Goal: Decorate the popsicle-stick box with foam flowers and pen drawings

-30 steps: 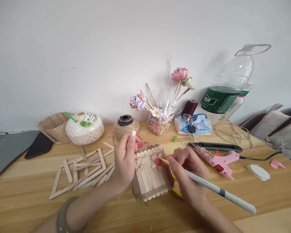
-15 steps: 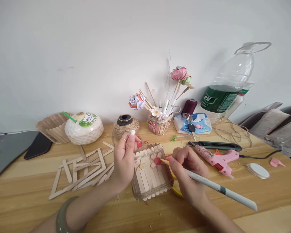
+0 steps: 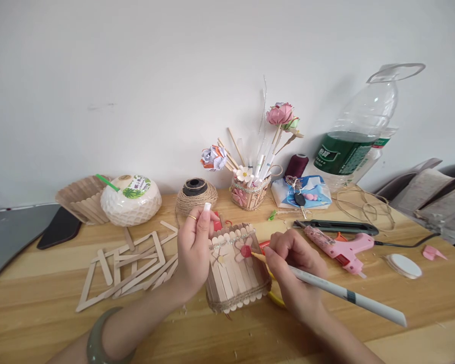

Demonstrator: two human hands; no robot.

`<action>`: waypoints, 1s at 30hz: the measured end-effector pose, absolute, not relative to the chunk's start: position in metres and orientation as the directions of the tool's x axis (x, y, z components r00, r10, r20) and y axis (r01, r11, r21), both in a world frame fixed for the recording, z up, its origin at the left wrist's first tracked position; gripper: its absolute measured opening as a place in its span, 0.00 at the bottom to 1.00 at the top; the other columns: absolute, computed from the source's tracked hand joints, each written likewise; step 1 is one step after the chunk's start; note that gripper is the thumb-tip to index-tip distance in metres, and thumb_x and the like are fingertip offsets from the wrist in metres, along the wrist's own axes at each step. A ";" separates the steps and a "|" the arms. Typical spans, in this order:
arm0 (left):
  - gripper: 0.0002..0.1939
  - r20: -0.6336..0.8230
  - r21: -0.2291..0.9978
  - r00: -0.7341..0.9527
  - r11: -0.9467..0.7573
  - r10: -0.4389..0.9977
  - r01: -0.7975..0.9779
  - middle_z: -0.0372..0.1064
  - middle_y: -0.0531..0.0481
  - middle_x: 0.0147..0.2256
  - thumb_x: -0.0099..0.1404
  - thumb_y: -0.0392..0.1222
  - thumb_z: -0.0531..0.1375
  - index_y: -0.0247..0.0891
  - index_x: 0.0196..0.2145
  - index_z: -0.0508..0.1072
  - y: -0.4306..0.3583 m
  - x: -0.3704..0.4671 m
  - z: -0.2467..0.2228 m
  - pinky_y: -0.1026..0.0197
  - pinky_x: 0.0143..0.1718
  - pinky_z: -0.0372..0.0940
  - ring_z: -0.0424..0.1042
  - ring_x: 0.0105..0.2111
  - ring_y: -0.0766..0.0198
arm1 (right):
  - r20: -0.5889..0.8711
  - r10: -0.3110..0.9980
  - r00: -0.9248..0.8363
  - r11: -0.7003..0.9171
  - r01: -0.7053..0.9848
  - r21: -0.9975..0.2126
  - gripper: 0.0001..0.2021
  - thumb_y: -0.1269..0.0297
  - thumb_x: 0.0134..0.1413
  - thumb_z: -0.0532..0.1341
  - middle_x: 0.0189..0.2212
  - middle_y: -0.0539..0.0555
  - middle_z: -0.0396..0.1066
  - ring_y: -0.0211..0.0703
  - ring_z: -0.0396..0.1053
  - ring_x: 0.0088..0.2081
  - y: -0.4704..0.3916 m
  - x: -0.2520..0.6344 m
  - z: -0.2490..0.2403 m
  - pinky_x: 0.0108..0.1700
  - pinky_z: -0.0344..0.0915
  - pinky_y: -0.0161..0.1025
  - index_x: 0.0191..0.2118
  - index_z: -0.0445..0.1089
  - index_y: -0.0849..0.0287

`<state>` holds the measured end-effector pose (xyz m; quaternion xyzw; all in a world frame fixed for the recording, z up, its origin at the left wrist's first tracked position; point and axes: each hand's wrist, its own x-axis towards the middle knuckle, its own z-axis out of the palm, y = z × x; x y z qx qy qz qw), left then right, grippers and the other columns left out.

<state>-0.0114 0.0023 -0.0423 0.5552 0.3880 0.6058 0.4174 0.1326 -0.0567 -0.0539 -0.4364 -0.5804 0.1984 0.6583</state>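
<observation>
A small basket of wooden craft sticks (image 3: 235, 275) rests tilted on the table, with twine round its lower edge and a glittery strip near the top. One flower shape on its side has a red patch (image 3: 246, 251). My left hand (image 3: 195, 247) is at the basket's upper left, a white cap (image 3: 207, 207) pinched between thumb and finger. On the right, my right hand (image 3: 298, 268) grips a white marker (image 3: 326, 284), its orange-yellow tip close to the red patch. Partly hidden behind my right hand are yellow-handled scissors (image 3: 276, 298).
Loose craft sticks (image 3: 136, 270) lie left. Behind stand a twine spool (image 3: 196, 196), a flower-filled holder (image 3: 248, 194) and a large bottle (image 3: 345, 151). A pink glue gun (image 3: 351, 250), a cutter (image 3: 337, 227) and white discs (image 3: 404, 265) lie right.
The marker's tip has drawn slightly back from the red patch, and its rear end has shifted a little right and up. My left hand holds nearly still.
</observation>
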 end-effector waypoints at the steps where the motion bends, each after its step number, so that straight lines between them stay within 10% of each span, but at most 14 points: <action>1: 0.19 0.346 0.934 -0.036 -0.348 0.938 -0.076 0.53 0.58 0.20 0.68 0.56 0.54 0.39 0.27 0.68 0.002 -0.011 -0.042 0.67 0.24 0.56 0.53 0.21 0.68 | 0.590 0.772 0.236 0.543 0.239 -0.805 0.15 0.72 0.57 0.56 0.17 0.43 0.51 0.34 0.49 0.19 -0.057 0.132 -0.054 0.21 0.48 0.33 0.23 0.51 0.54; 30: 0.19 0.327 0.940 -0.036 -0.329 0.944 -0.088 0.53 0.58 0.19 0.67 0.57 0.55 0.39 0.27 0.68 0.002 -0.011 -0.041 0.67 0.23 0.57 0.53 0.20 0.68 | 0.595 0.773 0.218 0.535 0.280 -0.797 0.15 0.72 0.55 0.56 0.17 0.42 0.51 0.34 0.49 0.19 -0.058 0.131 -0.055 0.20 0.48 0.34 0.23 0.50 0.53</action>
